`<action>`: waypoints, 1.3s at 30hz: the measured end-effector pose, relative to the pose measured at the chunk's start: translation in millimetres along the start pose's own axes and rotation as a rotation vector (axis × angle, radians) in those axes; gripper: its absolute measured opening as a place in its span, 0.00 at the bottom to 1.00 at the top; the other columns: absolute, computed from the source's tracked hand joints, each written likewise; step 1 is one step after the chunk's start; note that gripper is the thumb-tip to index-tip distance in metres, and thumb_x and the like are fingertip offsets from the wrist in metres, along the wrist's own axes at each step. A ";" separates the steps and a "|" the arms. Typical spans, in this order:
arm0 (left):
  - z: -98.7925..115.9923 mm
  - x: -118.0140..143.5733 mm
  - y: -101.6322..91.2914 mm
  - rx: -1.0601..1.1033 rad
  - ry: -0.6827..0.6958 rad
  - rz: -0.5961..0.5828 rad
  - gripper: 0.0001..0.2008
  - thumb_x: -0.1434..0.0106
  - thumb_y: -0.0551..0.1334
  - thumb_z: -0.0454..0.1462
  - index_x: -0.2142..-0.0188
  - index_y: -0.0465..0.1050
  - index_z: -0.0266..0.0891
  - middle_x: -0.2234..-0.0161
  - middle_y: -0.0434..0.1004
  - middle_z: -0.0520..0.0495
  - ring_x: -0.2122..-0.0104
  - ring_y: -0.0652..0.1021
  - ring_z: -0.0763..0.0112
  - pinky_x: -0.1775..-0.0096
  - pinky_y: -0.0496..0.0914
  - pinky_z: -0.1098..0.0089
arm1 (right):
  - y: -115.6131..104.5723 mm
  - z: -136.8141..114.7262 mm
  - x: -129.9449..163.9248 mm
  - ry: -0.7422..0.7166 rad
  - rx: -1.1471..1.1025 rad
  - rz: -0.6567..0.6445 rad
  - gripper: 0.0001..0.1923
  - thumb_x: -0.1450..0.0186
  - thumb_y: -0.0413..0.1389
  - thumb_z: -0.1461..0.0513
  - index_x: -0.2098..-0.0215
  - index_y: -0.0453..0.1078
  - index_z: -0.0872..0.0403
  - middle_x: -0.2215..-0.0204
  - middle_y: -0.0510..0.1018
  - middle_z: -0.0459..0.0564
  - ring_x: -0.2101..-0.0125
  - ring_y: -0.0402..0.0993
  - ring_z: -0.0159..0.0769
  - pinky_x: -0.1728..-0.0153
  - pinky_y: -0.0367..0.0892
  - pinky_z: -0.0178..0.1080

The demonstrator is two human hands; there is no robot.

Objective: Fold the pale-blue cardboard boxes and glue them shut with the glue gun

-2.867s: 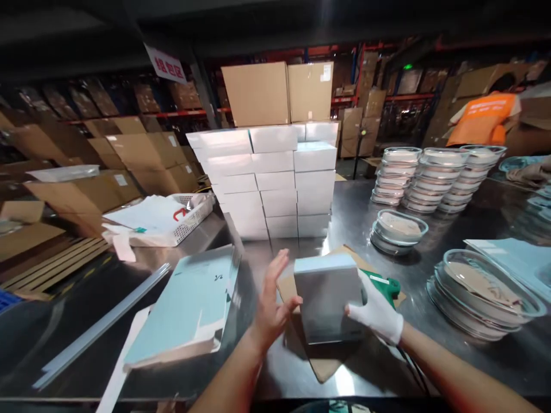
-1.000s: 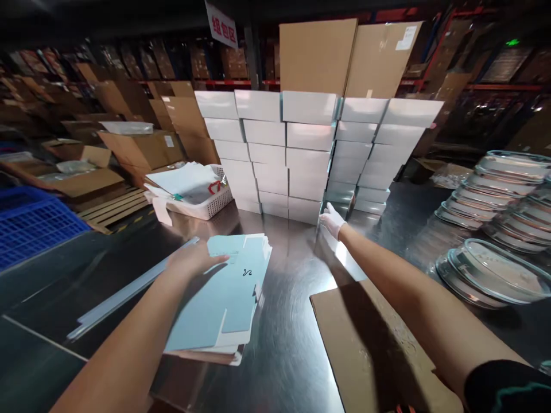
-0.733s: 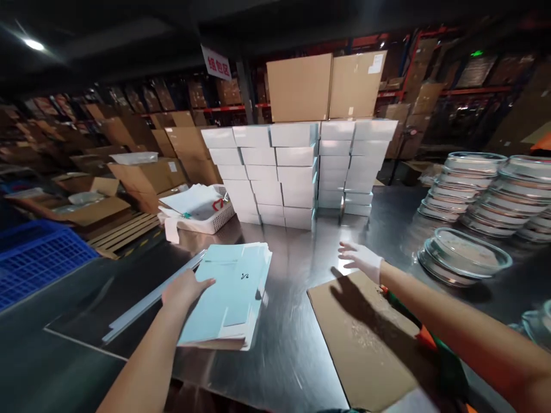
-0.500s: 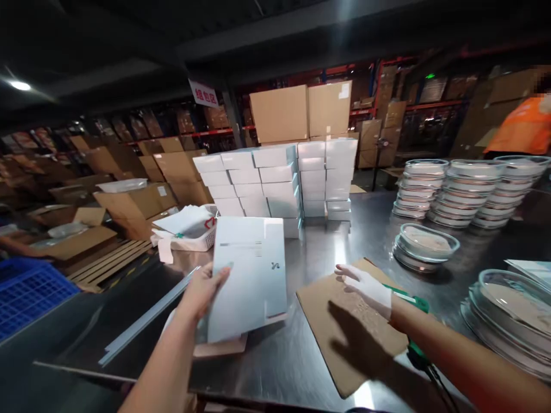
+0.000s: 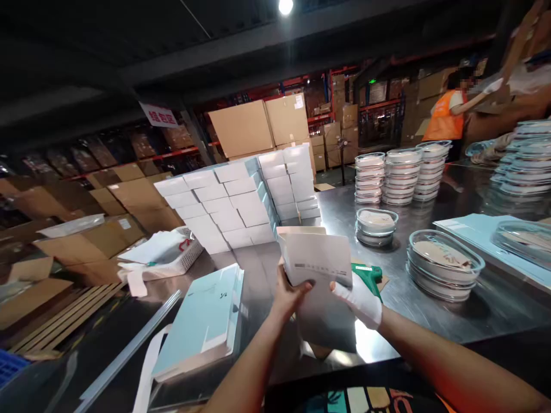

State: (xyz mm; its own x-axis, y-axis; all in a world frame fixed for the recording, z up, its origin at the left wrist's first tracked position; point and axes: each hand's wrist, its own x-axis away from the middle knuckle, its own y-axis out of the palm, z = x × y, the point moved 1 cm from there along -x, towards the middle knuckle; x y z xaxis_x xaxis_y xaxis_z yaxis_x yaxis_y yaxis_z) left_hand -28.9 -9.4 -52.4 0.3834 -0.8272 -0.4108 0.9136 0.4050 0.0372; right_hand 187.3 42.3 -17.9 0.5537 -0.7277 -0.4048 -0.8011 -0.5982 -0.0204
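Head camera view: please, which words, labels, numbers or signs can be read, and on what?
"组包区", slightly blurred: white sign.
Held card: print too blurred.
Blue card stack: black mark unclear.
Cardboard box: label too small.
Green tool: label too small.
Paper in glass dish: too blurred.
Shirt: print cut off.

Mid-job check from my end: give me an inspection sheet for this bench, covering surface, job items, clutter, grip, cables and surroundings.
Surface: shiny metal table.
Job items: folded pale card held up over the table; pile of light-blue cards to its left; stacked white boxes behind.
Clutter: long strips and white basket at left; green tool and stacked clear dishes at right.
Grip: left grip bare, right grip white-gloved with a bare thumb tip; both hold the folded pale card.
Cables: nothing seen.
Surroundings: brown cartons behind the boxes; co-worker in orange vest beyond the dishes.
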 end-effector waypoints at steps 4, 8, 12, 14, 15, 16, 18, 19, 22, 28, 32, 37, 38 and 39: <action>-9.9 17.8 11.1 -0.109 0.139 0.119 0.72 0.50 0.82 0.55 0.21 0.37 0.44 0.41 0.78 0.33 0.46 0.83 0.48 0.45 0.79 0.50 | -2.2 -20.8 3.2 -0.055 -0.045 0.164 0.45 0.38 0.68 0.34 0.32 0.73 0.48 0.38 0.81 0.59 0.39 0.78 0.54 0.36 0.73 0.52; 4.4 27.7 3.1 -0.282 0.622 0.030 0.51 0.41 0.78 0.53 0.25 0.56 0.47 0.32 0.70 0.30 0.34 0.76 0.41 0.38 0.75 0.45 | -2.6 -23.6 -4.4 0.018 -0.098 0.154 0.43 0.45 0.70 0.31 0.47 0.80 0.53 0.50 0.86 0.59 0.49 0.83 0.54 0.48 0.78 0.49; 20.3 26.7 -3.3 -0.360 0.804 0.020 0.41 0.35 0.74 0.52 0.28 0.63 0.47 0.26 0.61 0.27 0.26 0.65 0.38 0.37 0.74 0.43 | 5.6 -27.3 -9.6 0.063 -0.094 0.306 0.42 0.43 0.66 0.29 0.51 0.79 0.54 0.61 0.86 0.55 0.58 0.83 0.51 0.54 0.77 0.47; 23.8 27.1 -4.9 -0.395 0.744 0.048 0.34 0.34 0.74 0.51 0.34 0.71 0.45 0.33 0.72 0.30 0.30 0.72 0.41 0.40 0.75 0.48 | 11.0 -31.3 -10.6 -0.009 -0.065 0.298 0.41 0.42 0.66 0.30 0.48 0.78 0.53 0.58 0.86 0.55 0.55 0.83 0.51 0.52 0.77 0.47; 24.7 28.1 -5.0 -0.409 0.698 0.049 0.27 0.33 0.73 0.51 0.40 0.76 0.43 0.41 0.79 0.33 0.36 0.77 0.44 0.42 0.77 0.51 | 13.5 -32.6 -11.1 -0.036 -0.047 0.274 0.39 0.41 0.66 0.32 0.47 0.78 0.53 0.56 0.86 0.55 0.53 0.83 0.51 0.51 0.77 0.47; 25.4 29.8 -4.7 -0.416 0.650 0.050 0.21 0.33 0.73 0.50 0.46 0.80 0.42 0.48 0.82 0.37 0.43 0.81 0.48 0.46 0.78 0.55 | 15.9 -33.0 -11.8 -0.043 -0.023 0.260 0.37 0.39 0.66 0.34 0.48 0.78 0.53 0.56 0.85 0.54 0.53 0.83 0.51 0.50 0.77 0.47; 26.2 34.2 -2.7 -0.395 0.590 0.078 0.20 0.34 0.74 0.50 0.50 0.80 0.41 0.53 0.82 0.39 0.51 0.84 0.53 0.51 0.79 0.60 | 20.2 -30.8 -14.0 -0.011 0.055 0.307 0.28 0.38 0.66 0.41 0.52 0.77 0.53 0.58 0.84 0.53 0.55 0.82 0.49 0.51 0.76 0.47; 26.5 36.7 -1.4 -0.359 0.589 0.117 0.24 0.35 0.74 0.51 0.46 0.78 0.41 0.50 0.81 0.38 0.52 0.84 0.54 0.52 0.79 0.61 | 21.9 -28.7 -15.7 0.001 0.094 0.365 0.24 0.38 0.65 0.45 0.53 0.76 0.52 0.59 0.84 0.53 0.55 0.81 0.48 0.51 0.76 0.47; 25.0 42.8 1.1 -0.294 0.631 0.176 0.36 0.35 0.73 0.55 0.35 0.70 0.43 0.44 0.79 0.34 0.45 0.82 0.51 0.49 0.79 0.57 | 22.3 -22.8 -21.8 -0.048 0.118 0.459 0.24 0.40 0.61 0.56 0.46 0.71 0.51 0.56 0.84 0.52 0.53 0.81 0.45 0.49 0.76 0.46; 25.9 40.3 -16.6 -0.451 0.539 0.179 0.24 0.37 0.74 0.55 0.49 0.83 0.44 0.52 0.84 0.41 0.43 0.79 0.50 0.40 0.74 0.52 | -37.5 -9.6 -21.2 0.028 0.454 0.243 0.18 0.31 0.57 0.52 0.49 0.78 0.52 0.52 0.85 0.55 0.51 0.81 0.46 0.49 0.76 0.45; 35.6 34.8 -29.1 -0.368 0.418 0.304 0.27 0.40 0.76 0.57 0.50 0.83 0.43 0.51 0.82 0.41 0.48 0.81 0.51 0.47 0.76 0.56 | -87.1 24.8 -3.9 0.513 0.872 0.271 0.17 0.42 0.71 0.55 0.56 0.81 0.51 0.59 0.86 0.56 0.57 0.83 0.51 0.55 0.75 0.45; 43.3 32.4 -24.0 -0.350 0.448 0.315 0.30 0.38 0.71 0.63 0.52 0.85 0.42 0.51 0.84 0.40 0.42 0.79 0.47 0.40 0.72 0.52 | -95.5 56.4 13.6 0.641 0.852 0.349 0.36 0.51 0.74 0.61 0.45 0.76 0.60 0.65 0.86 0.58 0.68 0.83 0.49 0.68 0.74 0.42; 44.7 32.3 -21.7 -0.349 0.447 0.310 0.30 0.37 0.70 0.64 0.52 0.85 0.43 0.52 0.84 0.40 0.41 0.78 0.47 0.38 0.71 0.51 | -94.4 56.7 16.1 0.632 0.827 0.363 0.33 0.49 0.72 0.63 0.46 0.76 0.61 0.67 0.85 0.56 0.70 0.83 0.47 0.70 0.74 0.41; 46.4 32.4 -19.3 -0.345 0.442 0.304 0.30 0.37 0.70 0.64 0.52 0.85 0.43 0.52 0.84 0.40 0.40 0.78 0.47 0.38 0.71 0.51 | -93.6 55.1 18.6 0.610 0.802 0.381 0.28 0.46 0.69 0.64 0.47 0.76 0.60 0.69 0.84 0.54 0.72 0.82 0.45 0.71 0.74 0.40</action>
State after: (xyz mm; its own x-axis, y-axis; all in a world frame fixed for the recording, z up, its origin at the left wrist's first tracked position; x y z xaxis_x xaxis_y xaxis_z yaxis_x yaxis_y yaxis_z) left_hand -27.7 -62.1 -24.1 0.4588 -0.4467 -0.7681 0.6487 0.7591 -0.0540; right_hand 260.1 103.3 -73.9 0.0787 -0.9969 0.0081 -0.7371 -0.0636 -0.6728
